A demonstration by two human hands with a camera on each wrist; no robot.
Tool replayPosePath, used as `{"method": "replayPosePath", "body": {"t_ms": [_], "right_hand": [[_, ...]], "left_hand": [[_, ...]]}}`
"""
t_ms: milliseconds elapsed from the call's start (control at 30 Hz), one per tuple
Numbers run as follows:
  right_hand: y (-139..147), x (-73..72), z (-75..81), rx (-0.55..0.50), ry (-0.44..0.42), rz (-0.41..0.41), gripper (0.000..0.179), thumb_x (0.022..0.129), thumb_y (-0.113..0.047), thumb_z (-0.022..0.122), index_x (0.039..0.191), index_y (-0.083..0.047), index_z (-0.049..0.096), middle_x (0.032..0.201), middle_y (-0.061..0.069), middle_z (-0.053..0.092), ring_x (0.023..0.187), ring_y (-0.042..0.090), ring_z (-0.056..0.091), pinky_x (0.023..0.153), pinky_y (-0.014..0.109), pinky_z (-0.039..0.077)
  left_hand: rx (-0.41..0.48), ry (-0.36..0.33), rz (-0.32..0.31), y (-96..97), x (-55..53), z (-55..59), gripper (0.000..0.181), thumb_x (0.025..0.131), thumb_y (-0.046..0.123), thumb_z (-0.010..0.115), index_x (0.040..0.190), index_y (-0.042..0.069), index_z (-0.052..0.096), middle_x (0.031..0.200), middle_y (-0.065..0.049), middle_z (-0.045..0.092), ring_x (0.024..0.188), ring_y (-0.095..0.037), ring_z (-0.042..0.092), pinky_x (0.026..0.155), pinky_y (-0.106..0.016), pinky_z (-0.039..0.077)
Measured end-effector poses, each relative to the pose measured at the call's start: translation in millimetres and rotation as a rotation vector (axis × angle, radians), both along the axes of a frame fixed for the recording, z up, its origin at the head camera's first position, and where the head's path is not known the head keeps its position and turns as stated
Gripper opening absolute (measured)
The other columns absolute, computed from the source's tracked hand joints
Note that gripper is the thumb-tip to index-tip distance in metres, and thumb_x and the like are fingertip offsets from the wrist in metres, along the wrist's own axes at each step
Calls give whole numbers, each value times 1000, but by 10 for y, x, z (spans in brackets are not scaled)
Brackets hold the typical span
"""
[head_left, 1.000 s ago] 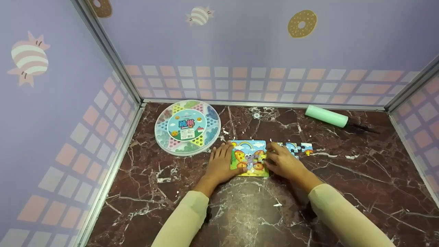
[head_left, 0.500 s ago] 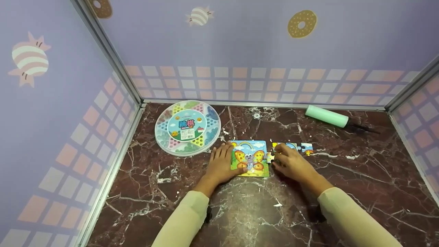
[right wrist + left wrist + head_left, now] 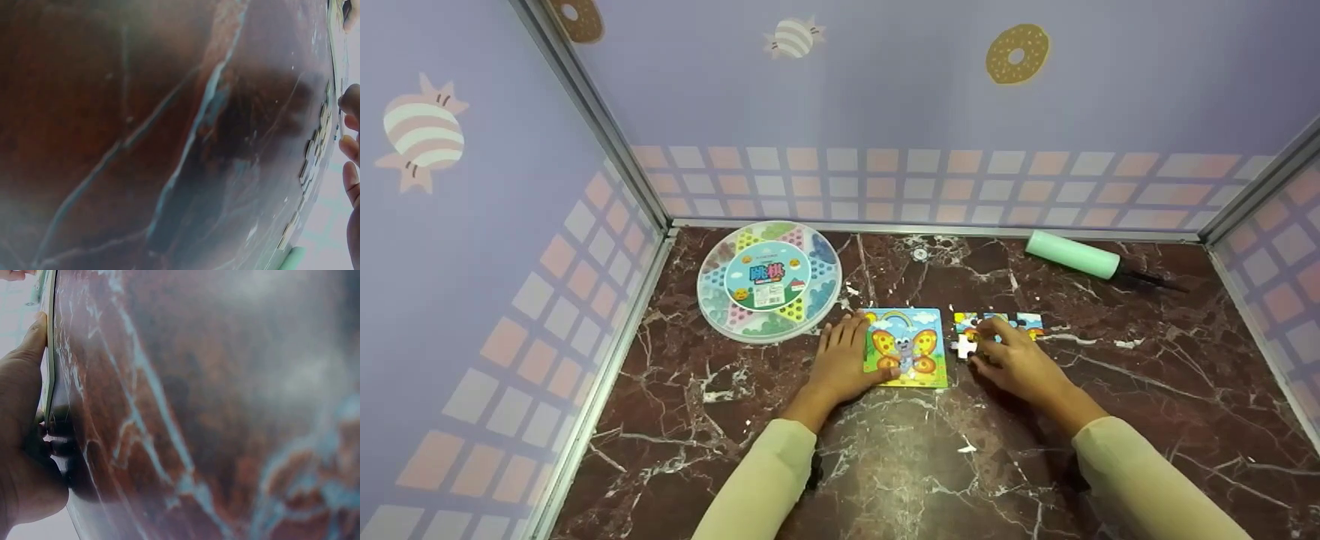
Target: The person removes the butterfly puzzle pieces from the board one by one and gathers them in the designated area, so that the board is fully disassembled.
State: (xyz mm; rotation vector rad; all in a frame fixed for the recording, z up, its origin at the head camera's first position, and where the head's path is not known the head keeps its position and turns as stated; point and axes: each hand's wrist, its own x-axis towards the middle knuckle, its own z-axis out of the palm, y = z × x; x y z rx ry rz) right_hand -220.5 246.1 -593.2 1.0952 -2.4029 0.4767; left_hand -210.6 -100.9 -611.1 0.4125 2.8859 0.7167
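Note:
A square butterfly jigsaw puzzle [image 3: 904,337] lies flat in the head view. My left hand [image 3: 840,360] rests along its left side, fingers stretched out on the table and thumb lying over the lower left of the picture. In the left wrist view, that thumb [image 3: 35,337] reaches the board's edge. To the right of the puzzle, my right hand [image 3: 1016,364] pinches a puzzle piece [image 3: 964,346], which shows pale and glossy at the fingertips. Several joined loose pieces [image 3: 1030,324] lie just behind that hand and are partly hidden by it.
A round Chinese checkers box [image 3: 769,281] stands at the back left. At the back right lies a mint-green cylinder [image 3: 1071,255] with a black stem. Purple patterned walls [image 3: 885,97] enclose the dark marbled table [image 3: 900,465] at the back and sides.
My right hand has drawn away from the puzzle's right edge, moving rightward with a piece between its fingers. The left hand has stayed in place.

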Motion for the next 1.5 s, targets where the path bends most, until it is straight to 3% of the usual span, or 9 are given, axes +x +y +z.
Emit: {"method": "replayPosePath", "body": {"t_ms": [333, 667, 1100, 1500], "right_hand": [[130, 8, -1, -28, -23, 18, 16, 83, -2, 95, 88, -3, 80, 115, 20, 68, 91, 31, 75, 73, 42, 67], [290, 61, 0, -24, -25, -26, 19, 82, -2, 95, 91, -5, 79, 118, 22, 70, 103, 35, 75, 83, 59, 60], [545, 61, -43, -69, 33, 4, 30, 73, 6, 95, 97, -2, 79, 110, 22, 69, 90, 37, 73, 74, 55, 61], [775, 115, -66, -38, -5, -24, 31, 74, 9, 96, 99, 0, 80, 111, 25, 70, 92, 36, 73, 74, 50, 65]], "left_hand": [[-5, 14, -6, -5, -6, -19, 117, 93, 83, 67, 176, 9, 29, 185, -12, 25, 173, -38, 17, 142, -61, 7], [-14, 7, -8, 4, 1, -20, 118, 93, 83, 65, 176, 10, 27, 185, -12, 23, 174, -38, 16, 142, -61, 7], [6, 1, -6, -5, 3, -8, 116, 94, 82, 66, 177, 10, 27, 185, -12, 23, 174, -38, 15, 142, -63, 7], [-16, -7, -7, 4, 7, 11, 119, 93, 84, 65, 177, 11, 25, 185, -13, 23, 174, -37, 15, 142, -60, 6]]}}
